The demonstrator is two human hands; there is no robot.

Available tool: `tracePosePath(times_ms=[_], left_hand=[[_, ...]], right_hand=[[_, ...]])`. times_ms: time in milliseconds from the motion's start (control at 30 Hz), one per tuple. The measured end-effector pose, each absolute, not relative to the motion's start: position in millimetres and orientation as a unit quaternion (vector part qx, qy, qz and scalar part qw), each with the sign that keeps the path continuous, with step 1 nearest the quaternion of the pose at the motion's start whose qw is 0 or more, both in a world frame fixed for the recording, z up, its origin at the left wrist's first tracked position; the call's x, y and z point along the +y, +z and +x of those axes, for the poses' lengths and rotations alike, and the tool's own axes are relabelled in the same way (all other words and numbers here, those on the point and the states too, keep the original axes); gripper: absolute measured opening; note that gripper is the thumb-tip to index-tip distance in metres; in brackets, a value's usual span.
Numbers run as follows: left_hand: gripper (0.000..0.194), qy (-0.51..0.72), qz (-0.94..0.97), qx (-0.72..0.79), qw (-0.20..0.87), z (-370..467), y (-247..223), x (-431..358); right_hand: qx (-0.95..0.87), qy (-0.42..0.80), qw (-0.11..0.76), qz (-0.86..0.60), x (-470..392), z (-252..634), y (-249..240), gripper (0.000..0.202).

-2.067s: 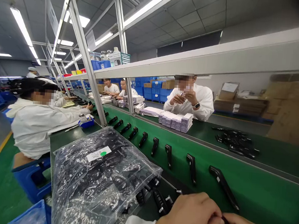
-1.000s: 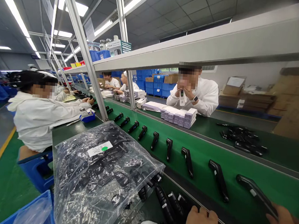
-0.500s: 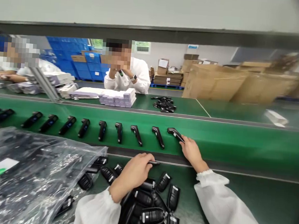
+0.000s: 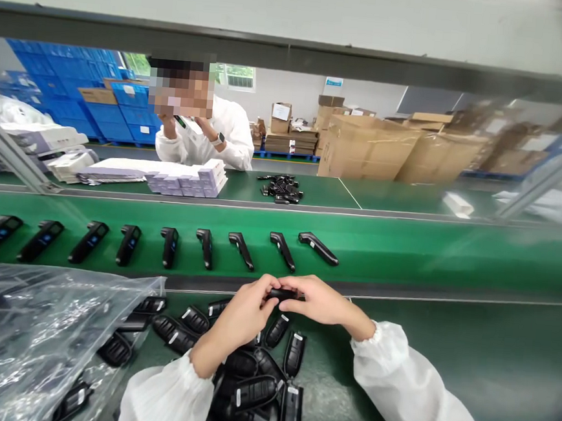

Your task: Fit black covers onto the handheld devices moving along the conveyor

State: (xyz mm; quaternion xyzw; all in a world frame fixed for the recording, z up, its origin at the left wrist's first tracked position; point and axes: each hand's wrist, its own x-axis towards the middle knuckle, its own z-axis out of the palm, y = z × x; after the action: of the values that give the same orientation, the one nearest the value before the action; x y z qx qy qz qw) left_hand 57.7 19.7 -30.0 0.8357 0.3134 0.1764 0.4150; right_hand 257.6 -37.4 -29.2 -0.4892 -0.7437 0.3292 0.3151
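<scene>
My left hand (image 4: 246, 309) and my right hand (image 4: 321, 300) meet over the near edge of the belt, both closed on one small black handheld device (image 4: 283, 294). Fingers cover its ends, so only its dark middle shows. Below and around my left forearm lies a loose pile of black ribbed handheld devices (image 4: 255, 393), several with small white labels. On the green belt (image 4: 403, 259) beyond my hands runs a spaced row of black angled devices like digital tire gauges; the rightmost gauge (image 4: 317, 248) lies tilted, apart from my fingers.
A clear plastic bag (image 4: 42, 334) covers the bench at left, over some devices. Across the belt, a person (image 4: 229, 128) in white holds an object up near stacked white boxes (image 4: 186, 180) and a small black pile (image 4: 281, 188). A metal post (image 4: 13, 150) rises at left.
My right hand has let go of the rightmost gauge on the belt and come back left to my left hand, closing on the device there. The view has shifted right.
</scene>
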Motion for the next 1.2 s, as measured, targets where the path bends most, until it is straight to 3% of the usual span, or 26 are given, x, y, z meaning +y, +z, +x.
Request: tracePosePath(times_ms=[67, 167, 300, 367, 500, 767, 867, 933, 1000, 1067, 1200], left_hand=[[0.019, 0.202, 0.829, 0.318, 0.413, 62, -34, 19], [0.025, 0.213, 0.85, 0.365, 0.313, 64, -38, 12], [0.03, 0.072, 0.92, 0.355, 0.148, 65, -42, -9], [0.03, 0.011, 0.938, 0.328, 0.11, 67, -45, -18], [0.049, -0.014, 0.944, 0.317, 0.094, 68, -52, -22], [0.037, 0.013, 0.913, 0.372, 0.167, 63, -37, -5], [0.035, 0.059, 0.884, 0.406, 0.221, 61, -35, 2], [0.031, 0.138, 0.837, 0.424, 0.316, 57, -39, 9], [0.025, 0.228, 0.747, 0.433, 0.451, 54, -43, 17], [0.024, 0.299, 0.644, 0.426, 0.56, 52, -47, 22], [0.029, 0.38, 0.553, 0.383, 0.634, 54, -47, 24]], right_hand=[[-0.739, 0.331, 0.306, -0.501, -37, 257, -30, 0.026], [-0.694, 0.326, 0.343, -0.543, -26, 271, -46, 0.022], [-0.583, 0.232, 0.408, -0.664, 0, 294, -75, 0.024], [-0.575, 0.175, 0.375, -0.706, 11, 298, -86, 0.03], [-0.583, 0.101, 0.264, -0.762, 24, 291, -99, 0.052], [-0.54, 0.034, 0.19, -0.819, 28, 295, -107, 0.043], [-0.548, -0.007, 0.232, -0.804, 19, 296, -102, 0.043], [-0.568, -0.013, 0.306, -0.764, 10, 289, -93, 0.043], [-0.599, 0.072, 0.386, -0.698, 3, 273, -81, 0.041], [-0.61, 0.232, 0.442, -0.616, -3, 251, -69, 0.04], [-0.541, 0.466, 0.507, -0.483, -6, 207, -58, 0.039]])
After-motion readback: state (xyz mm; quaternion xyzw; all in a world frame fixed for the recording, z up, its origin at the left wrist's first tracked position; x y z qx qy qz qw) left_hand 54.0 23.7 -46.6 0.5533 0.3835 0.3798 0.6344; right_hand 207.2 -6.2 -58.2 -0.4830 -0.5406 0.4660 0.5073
